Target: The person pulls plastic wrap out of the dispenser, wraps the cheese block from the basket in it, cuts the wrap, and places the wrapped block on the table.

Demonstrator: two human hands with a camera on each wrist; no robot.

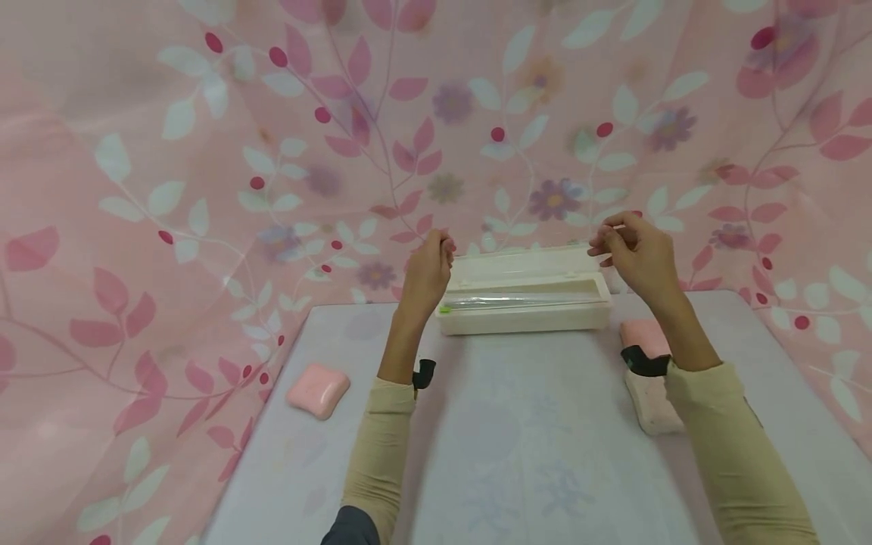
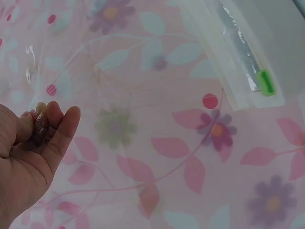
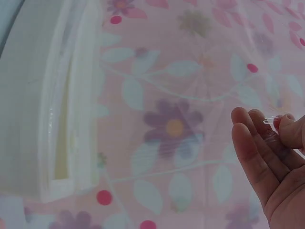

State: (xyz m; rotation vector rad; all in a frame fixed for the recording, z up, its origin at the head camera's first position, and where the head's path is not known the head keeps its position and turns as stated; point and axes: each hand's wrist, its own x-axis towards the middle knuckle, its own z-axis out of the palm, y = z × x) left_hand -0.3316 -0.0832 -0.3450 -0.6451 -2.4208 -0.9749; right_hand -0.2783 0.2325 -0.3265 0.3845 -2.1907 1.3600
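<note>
A long white cling film dispenser box [image 1: 524, 321] stands at the table's far side, its lid [image 1: 524, 263] raised at the back. A shiny film roll lies inside, and a green slide cutter [image 2: 266, 83] sits at the box's left end. My left hand [image 1: 428, 274], raised by that end, pinches a corner of clear cling film [image 2: 29, 71] between thumb and fingers. Above the right end, my right hand [image 1: 640, 253] pinches the film's other corner [image 3: 270, 121]. The transparent sheet stretches between the hands; its full outline is hard to see.
A pink cushion-shaped object [image 1: 318, 390] lies on the table's left. On the right lie another pink one [image 1: 643, 337] and a pale one [image 1: 654, 403], partly behind the right wrist. A flowered pink curtain [image 1: 381, 151] hangs directly behind the box.
</note>
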